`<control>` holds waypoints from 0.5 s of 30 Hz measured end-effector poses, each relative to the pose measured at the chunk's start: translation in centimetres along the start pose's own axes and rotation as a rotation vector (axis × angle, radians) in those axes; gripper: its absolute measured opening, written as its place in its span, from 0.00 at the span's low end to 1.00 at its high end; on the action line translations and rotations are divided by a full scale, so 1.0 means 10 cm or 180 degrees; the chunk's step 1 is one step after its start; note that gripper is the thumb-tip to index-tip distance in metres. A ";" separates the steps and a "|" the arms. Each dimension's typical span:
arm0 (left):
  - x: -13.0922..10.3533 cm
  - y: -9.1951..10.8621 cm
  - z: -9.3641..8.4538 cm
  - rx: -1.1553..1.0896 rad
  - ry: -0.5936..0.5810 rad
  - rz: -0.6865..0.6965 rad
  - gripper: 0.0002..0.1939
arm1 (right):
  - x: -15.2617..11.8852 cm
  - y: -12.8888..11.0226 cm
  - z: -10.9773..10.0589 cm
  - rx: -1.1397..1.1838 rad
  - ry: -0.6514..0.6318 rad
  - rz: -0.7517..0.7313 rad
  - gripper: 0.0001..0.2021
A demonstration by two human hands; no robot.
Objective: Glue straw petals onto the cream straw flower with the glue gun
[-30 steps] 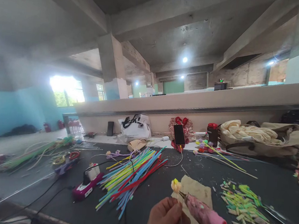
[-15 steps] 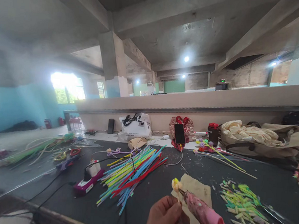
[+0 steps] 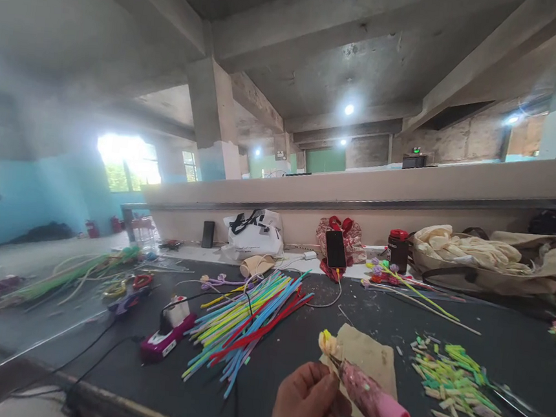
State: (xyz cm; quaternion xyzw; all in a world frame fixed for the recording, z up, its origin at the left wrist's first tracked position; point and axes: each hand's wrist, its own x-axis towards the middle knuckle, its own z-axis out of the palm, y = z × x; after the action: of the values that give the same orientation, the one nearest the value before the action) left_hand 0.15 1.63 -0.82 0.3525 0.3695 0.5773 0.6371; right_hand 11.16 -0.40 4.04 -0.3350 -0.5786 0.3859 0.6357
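At the bottom edge of the view the left hand (image 3: 304, 402) is closed in a pinch on a thin stem that carries a small yellow flower (image 3: 326, 342) at its top, so the flower stands just above and slightly to the right of the fingertips, its stem running roughly upright and leaning a little away from the person. The pink glue gun (image 3: 377, 405) comes in from the lower right, its long axis slanting up and to the left, and its nozzle (image 3: 337, 362) meets the stem right under the flower head; whether tip and stem actually touch is too small to tell. The right hand is out of the frame below the gun's body, so its grip cannot be seen. The flower is therefore nearest the left hand, with the gun closing on it from the right side. Directly behind the flower a scrap of brown paper (image 3: 367, 356) lies flat on the dark worktop (image 3: 443, 320). To the right of it sits a heap of cut green and yellow pieces (image 3: 457, 383), and to the left, well apart, a fan of coloured straws (image 3: 248, 323) points toward the far edge
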 end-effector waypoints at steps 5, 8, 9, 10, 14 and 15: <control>-0.03 0.06 0.02 0.0043 0.0036 0.0008 0.19 | 0.04 0.07 0.00 -0.0148 -0.0016 -0.0085 0.07; -0.05 0.10 0.04 0.0013 0.0019 0.0001 0.19 | 0.04 0.10 -0.02 -0.0231 0.0005 -0.0117 0.08; -0.06 0.11 0.04 0.0010 -0.0012 -0.0013 0.19 | 0.04 0.11 -0.02 -0.0264 0.0012 -0.0130 0.08; -0.07 0.11 0.04 0.0011 -0.0046 -0.0025 0.19 | 0.04 0.12 -0.02 -0.0299 0.0016 -0.0140 0.09; -0.10 0.12 0.03 0.0056 -0.0122 -0.0080 0.19 | 0.04 0.15 0.01 -0.0442 0.0013 -0.0163 0.10; -0.11 0.11 0.03 0.0065 -0.0124 -0.0090 0.19 | 0.04 0.16 0.02 -0.0477 0.0017 -0.0168 0.11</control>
State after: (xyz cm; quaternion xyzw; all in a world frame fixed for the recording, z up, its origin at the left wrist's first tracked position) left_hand -0.20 0.66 0.38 0.3649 0.3678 0.5575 0.6487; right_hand 10.85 0.67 2.88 -0.3672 -0.6128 0.3238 0.6203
